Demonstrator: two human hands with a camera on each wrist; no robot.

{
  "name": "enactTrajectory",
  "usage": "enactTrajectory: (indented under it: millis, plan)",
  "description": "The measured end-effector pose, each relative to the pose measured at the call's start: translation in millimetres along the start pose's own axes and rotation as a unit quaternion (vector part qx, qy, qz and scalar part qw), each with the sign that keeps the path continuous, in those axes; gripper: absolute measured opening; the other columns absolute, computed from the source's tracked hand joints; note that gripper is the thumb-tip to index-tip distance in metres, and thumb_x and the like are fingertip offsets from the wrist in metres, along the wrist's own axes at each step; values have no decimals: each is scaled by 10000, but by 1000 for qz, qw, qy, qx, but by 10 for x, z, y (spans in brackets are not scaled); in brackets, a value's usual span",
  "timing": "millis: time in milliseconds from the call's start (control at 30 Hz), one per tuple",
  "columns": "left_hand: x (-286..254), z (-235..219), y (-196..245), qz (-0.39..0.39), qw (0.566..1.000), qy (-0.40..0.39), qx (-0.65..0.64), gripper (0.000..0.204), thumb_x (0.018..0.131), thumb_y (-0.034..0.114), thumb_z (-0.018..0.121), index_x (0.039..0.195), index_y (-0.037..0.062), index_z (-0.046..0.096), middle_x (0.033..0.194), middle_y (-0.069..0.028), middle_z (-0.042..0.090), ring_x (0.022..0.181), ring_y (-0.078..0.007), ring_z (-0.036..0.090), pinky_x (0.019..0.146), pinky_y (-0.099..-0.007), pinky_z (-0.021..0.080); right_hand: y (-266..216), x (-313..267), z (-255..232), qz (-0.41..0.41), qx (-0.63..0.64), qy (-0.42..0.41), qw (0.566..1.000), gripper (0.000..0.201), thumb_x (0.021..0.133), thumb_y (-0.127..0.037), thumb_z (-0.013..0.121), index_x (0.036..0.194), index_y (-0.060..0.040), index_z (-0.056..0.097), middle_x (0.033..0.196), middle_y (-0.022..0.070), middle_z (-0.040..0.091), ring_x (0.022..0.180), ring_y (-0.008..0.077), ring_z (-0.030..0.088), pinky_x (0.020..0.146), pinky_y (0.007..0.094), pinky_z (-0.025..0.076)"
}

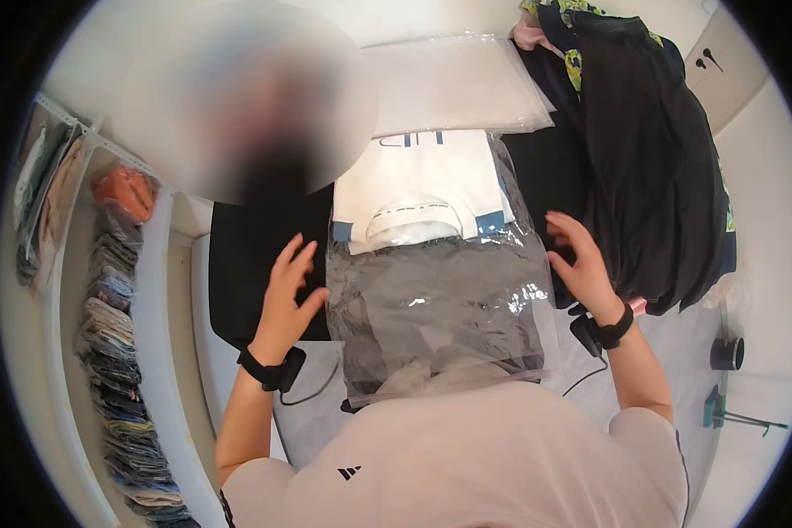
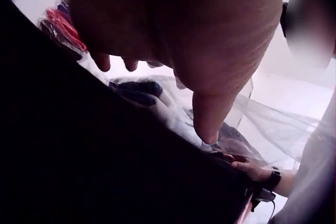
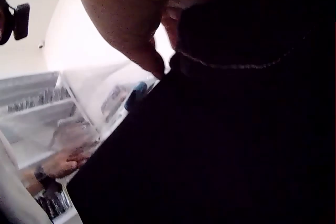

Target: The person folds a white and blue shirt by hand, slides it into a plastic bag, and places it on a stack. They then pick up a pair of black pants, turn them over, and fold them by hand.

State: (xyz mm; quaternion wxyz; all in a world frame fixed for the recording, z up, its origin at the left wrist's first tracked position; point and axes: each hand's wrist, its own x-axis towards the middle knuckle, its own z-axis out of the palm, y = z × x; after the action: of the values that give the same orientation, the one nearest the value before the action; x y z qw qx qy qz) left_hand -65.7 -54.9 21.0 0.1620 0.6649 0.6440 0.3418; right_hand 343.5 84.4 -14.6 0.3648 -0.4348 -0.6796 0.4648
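A white folded shirt with blue trim lies in a clear plastic bag; its lower part covers dark cloth. The left hand is at the bag's left edge, fingers spread and slightly bent, holding nothing. At the right edge is the right hand, fingers relaxed, thumb toward the bag. In the left wrist view the left hand hangs with fingers pointing down near the bag. The right wrist view shows the right hand beside a black surface; whether its fingertips touch the bag cannot be told.
Clear plastic bags lie beyond the shirt. Dark clothes are heaped at the right. Shelves at the left hold bagged folded clothes. A blurred shape is at the upper left. Cables run from both wrist cameras.
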Motion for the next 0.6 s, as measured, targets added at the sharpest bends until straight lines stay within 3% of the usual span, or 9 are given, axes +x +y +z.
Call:
enactTrajectory:
  millis: [33, 67, 100, 133, 200, 233, 300, 367, 600]
  plan:
    - [9, -21, -23, 43, 994, -98, 7, 730, 719, 103, 701, 1377, 94, 386, 1500, -159, 179, 1319, -290, 325, 1027, -383, 329, -177, 8, 64, -116, -159, -9, 980, 459, 762, 20, 651, 1197, -58, 525, 1259, 129, 511, 1102, 226, 536, 869, 329, 456]
    - [0, -8, 6, 43, 994, -100, 6, 730, 719, 103, 701, 1377, 94, 386, 1500, -159, 179, 1319, -290, 325, 1027, -383, 329, -281, 19, 116, -229, -312, -19, 922, 523, 726, 16, 676, 1219, -71, 526, 1340, 132, 461, 1197, 269, 481, 950, 368, 414]
    - [3, 21, 63, 84, 983, -140, 87, 732, 723, 115, 703, 1381, 105, 383, 1502, -170, 166, 1343, -312, 279, 1050, -408, 287, -261, 37, 147, -255, -298, -41, 919, 516, 703, -5, 683, 1197, -88, 561, 1363, 116, 452, 1255, 314, 419, 1019, 408, 333]
    - [5, 53, 112, 124, 962, -177, 166, 735, 727, 127, 705, 1386, 115, 379, 1504, -181, 152, 1368, -334, 234, 1073, -433, 246, -247, 51, 168, -255, -298, -41, 919, 516, 703, -5, 683, 1197, -88, 561, 1363, 116, 452, 1255, 314, 419, 1019, 408, 333]
    - [29, 85, 129, 118, 965, -170, 161, 656, 755, 128, 681, 1356, 109, 420, 1494, -149, 214, 1368, -334, 234, 1083, -451, 220, -235, 67, 212, -308, -356, -70, 880, 435, 717, -20, 680, 1139, -91, 604, 1313, 86, 511, 1240, 301, 442, 1002, 404, 348]
    - [64, 99, 94, 122, 966, -157, 162, 559, 787, 119, 645, 1316, 99, 466, 1457, -126, 300, 1363, -328, 250, 1086, -453, 216, -265, 70, 242, -290, -345, -57, 891, 328, 742, -27, 663, 1065, -83, 643, 1200, 53, 602, 1214, 292, 469, 987, 397, 354]
    - [94, 79, 58, 127, 967, -147, 163, 467, 819, 110, 610, 1276, 90, 512, 1421, -104, 386, 1358, -322, 266, 1089, -454, 213, -240, 87, 209, -278, -319, -60, 904, 287, 753, -31, 656, 1037, -77, 653, 1146, 47, 629, 1200, 289, 481, 974, 392, 358]
    - [101, 25, 48, 146, 974, -130, 116, 301, 868, 101, 547, 1162, 61, 595, 1254, -65, 565, 1326, -319, 335, 1078, -454, 243, -246, 90, 165, -255, -262, -57, 929, 174, 792, -46, 627, 958, -58, 677, 1028, 37, 678, 1166, 275, 504, 946, 378, 365]
    - [44, 91, 50, 107, 985, -122, -56, 253, 924, 134, 453, 945, 16, 676, 985, -101, 675, 1213, -314, 476, 1029, -426, 328, -144, -26, 88, -168, -185, -74, 966, 124, 834, -87, 590, 889, -45, 694, 995, 62, 677, 1105, 261, 528, 936, 373, 374]
